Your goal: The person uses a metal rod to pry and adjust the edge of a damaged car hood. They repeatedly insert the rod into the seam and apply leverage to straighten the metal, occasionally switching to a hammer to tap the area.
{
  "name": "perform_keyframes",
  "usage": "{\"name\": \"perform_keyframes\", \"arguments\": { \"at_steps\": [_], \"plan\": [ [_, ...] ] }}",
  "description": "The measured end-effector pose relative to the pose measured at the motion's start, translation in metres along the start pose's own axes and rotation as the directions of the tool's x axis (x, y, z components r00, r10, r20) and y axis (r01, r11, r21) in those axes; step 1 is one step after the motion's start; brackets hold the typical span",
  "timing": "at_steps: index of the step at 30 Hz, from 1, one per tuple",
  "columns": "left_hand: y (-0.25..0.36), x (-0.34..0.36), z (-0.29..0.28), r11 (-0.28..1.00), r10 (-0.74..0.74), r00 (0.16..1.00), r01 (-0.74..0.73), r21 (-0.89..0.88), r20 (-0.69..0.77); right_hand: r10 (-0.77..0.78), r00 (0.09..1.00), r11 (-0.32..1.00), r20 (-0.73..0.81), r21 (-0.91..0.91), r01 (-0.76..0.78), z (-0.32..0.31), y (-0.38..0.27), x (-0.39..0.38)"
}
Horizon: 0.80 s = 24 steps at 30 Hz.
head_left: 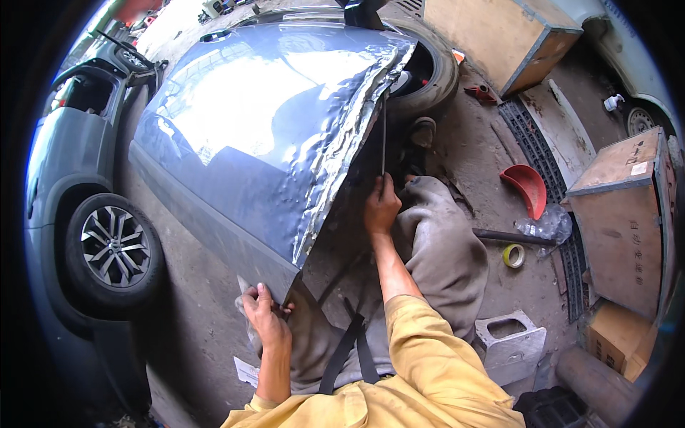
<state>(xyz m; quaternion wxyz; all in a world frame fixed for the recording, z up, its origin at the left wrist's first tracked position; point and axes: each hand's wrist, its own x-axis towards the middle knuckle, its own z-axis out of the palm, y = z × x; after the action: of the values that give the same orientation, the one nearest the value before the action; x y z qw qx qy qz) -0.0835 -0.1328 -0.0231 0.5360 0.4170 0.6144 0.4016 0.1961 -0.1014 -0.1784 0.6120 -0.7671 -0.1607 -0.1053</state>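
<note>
A grey-blue car door (235,178) lies tilted before me, its right-hand edge crumpled and dented. My left hand (267,314) grips the door's near corner, thumb on top and fingers curled beneath. To the right of the damaged edge, my right hand (382,205) is closed around a thin metal rod (384,139). The rod points up and away, and its far end meets the crumpled edge; whether the tip goes under the panel I cannot tell. My knee in grey trousers (446,242) is beside the right hand.
A tyre (435,78) sits under the door's far right corner. A parked car (71,164) stands at left. Wooden crates (617,221), a red curved piece (526,189), yellow tape (513,256), a dark bar (503,235) and a grey plastic stool (510,346) are on the right.
</note>
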Motion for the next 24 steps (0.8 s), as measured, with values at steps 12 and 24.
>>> {"name": "perform_keyframes", "arguments": {
  "at_steps": [12, 24],
  "plan": [
    [-0.004, -0.006, 0.003, 0.999, 0.038, 0.998, -0.037, 0.016, -0.04, 0.159, 0.964, 0.986, 0.213, -0.074, -0.147, -0.059, -0.049, 0.022],
    [0.0, -0.007, 0.008, 0.998, 0.063, 0.997, -0.063, 0.016, -0.032, 0.033, 0.987, 0.995, 0.158, -0.096, -0.018, -0.054, -0.057, 0.027]
  ]
}}
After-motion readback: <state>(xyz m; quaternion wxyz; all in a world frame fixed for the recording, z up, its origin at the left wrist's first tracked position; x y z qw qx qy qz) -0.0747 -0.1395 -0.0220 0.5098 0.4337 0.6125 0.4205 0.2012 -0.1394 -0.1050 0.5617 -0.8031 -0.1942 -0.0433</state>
